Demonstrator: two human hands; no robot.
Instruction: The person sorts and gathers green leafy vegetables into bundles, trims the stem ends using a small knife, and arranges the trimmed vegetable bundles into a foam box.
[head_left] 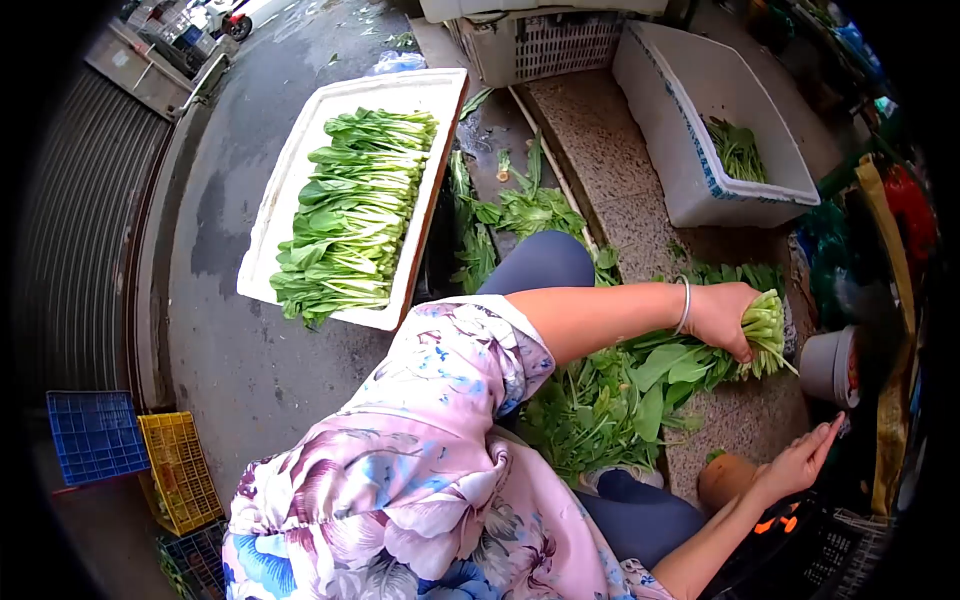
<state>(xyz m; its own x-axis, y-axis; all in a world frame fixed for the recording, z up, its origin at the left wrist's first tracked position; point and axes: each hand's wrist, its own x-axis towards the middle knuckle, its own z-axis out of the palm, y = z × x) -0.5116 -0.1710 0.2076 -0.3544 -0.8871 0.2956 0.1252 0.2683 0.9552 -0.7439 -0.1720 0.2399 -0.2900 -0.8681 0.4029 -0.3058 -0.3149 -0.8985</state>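
My left hand (pixel 722 316), with a bangle at the wrist, is closed round the pale stems of a bunch of leafy greens (pixel 762 335). The leaves trail back over a heap of loose greens (pixel 595 410). Lower right, my right hand (pixel 800 458) is apart from the bunch, just below a small grey pot (pixel 830 366). Its fingers are pressed together towards the tips; whatever they hold, if anything, is too small to make out. Stacked rows of similar greens (pixel 355 215) lie in a white foam tray (pixel 275 235) at upper left.
A deep white foam box (pixel 665 120) holding some greens stands at upper right on a stone step (pixel 595 140). Scattered leaves (pixel 535 205) lie beside the step. Blue (pixel 95 435) and yellow (pixel 185 470) crates are at lower left, near a roller shutter (pixel 85 240).
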